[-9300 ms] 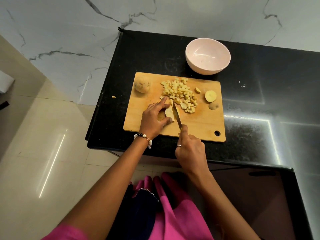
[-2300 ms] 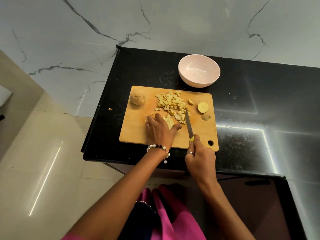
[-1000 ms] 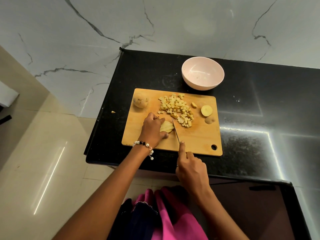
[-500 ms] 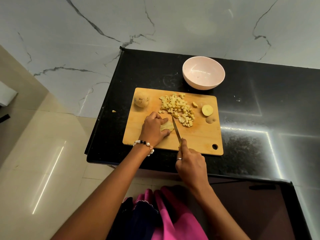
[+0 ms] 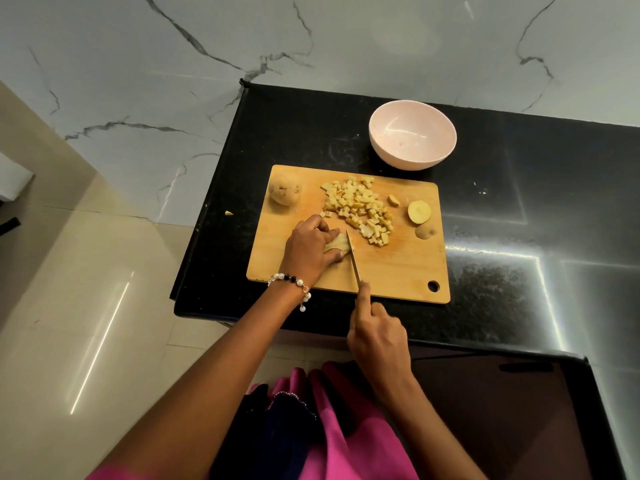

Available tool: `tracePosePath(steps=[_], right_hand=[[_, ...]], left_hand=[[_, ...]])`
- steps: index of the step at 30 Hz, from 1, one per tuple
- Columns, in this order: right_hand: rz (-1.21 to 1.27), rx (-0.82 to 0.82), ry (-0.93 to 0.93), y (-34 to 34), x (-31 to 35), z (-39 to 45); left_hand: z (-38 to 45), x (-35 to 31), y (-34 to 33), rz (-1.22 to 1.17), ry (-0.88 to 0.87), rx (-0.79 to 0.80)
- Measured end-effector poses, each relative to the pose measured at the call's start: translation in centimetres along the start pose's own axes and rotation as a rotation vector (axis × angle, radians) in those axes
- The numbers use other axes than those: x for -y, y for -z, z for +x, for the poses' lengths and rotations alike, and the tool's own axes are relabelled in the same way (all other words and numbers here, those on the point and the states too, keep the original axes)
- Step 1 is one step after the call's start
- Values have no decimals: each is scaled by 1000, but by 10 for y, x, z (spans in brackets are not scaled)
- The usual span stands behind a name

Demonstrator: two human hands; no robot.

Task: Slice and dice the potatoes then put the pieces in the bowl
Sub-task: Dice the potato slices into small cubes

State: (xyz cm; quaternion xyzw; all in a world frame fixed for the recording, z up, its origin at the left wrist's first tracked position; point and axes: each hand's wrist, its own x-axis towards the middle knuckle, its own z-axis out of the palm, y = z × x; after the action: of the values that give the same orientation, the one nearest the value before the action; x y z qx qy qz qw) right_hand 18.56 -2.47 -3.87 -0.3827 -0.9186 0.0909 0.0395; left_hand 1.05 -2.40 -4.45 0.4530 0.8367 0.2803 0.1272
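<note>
Head view, read left to right. A stray yellow potato scrap (image 5: 228, 212) lies on the pale floor beside the black stone counter (image 5: 519, 209). On the rectangular wooden cutting board (image 5: 398, 268), a whole brown unpeeled potato (image 5: 284, 191) sits at the far left corner. Nearer, the left hand (image 5: 310, 249), a pearl-and-bead bracelet (image 5: 290, 280) at its wrist, curls its fingers over a bundle of pale potato strips (image 5: 337, 243) and pins it to the board. The steel-bladed knife (image 5: 353, 259) stands just beside those fingertips; the right hand (image 5: 379, 337) grasps its hidden handle, forefinger laid along the spine. Beyond the blade lies the heap of diced yellow potato cubes (image 5: 360, 209), then a cut potato half (image 5: 419, 212) face up and a brown end piece (image 5: 425, 231). The round pale pink bowl (image 5: 412, 139) stands on the counter behind the board, holding no dice yet. Risks: the blade works close to the left fingertips, so a slipping strip could invite a nick; loose cubes may scatter off the board during transfer.
</note>
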Motion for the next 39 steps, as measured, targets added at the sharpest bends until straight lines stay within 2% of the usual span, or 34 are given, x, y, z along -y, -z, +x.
tracePosePath(steps=[7, 13, 17, 21, 25, 27, 32, 39], right_hand=[[106, -69, -64, 4, -7, 13], [223, -43, -13, 4, -3, 17], [189, -49, -26, 1, 2, 18], [145, 24, 13, 3, 2, 23], [-30, 59, 50, 6, 8, 33], [-80, 12, 49, 2, 7, 25], [-50, -4, -8, 2, 1, -7], [50, -76, -32, 5, -8, 16]], left_hand=[[-1, 6, 0, -70, -19, 8], [-9, 12, 0, -143, -33, -3], [-10, 12, -3, -168, -41, -47], [-8, 12, -4, -203, -38, -60], [-7, 11, -5, -223, -47, -80], [-7, 11, -8, -210, -48, -105], [-9, 9, -10, -203, -24, -136], [-12, 14, -6, -235, -46, -112]])
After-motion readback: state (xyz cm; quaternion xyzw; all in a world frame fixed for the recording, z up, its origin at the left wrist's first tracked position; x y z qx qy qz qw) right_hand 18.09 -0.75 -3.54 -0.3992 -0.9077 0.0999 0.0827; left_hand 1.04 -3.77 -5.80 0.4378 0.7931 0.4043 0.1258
